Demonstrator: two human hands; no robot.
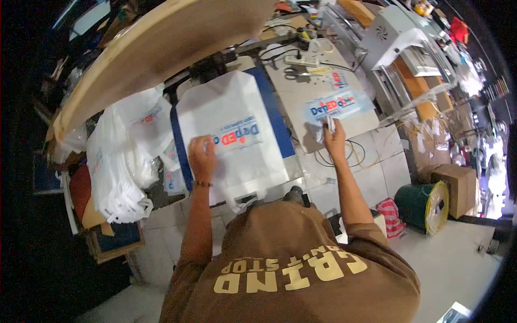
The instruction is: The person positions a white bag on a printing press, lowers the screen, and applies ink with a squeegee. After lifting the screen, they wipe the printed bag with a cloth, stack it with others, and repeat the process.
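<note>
A white bag (231,107) printed with blue and red lettering lies flat on a blue board (273,116). My left hand (202,157) is over the bag's left part, beside the lettering, its fingers bent; whether anything is between them is hidden. On the right, my right hand (335,138) has its fingers closed round a crumpled white piece, whose material I cannot make out. Just beyond that hand, a printed translucent sheet (339,105) rests on a beige board (353,125).
White bags (121,145) are heaped at the left. Scissors (293,74) and a power strip (302,59) sit at the back. A large curved board (161,48) hangs over the upper left. A white machine (385,35) stands upper right, a green spool (417,207) lower right.
</note>
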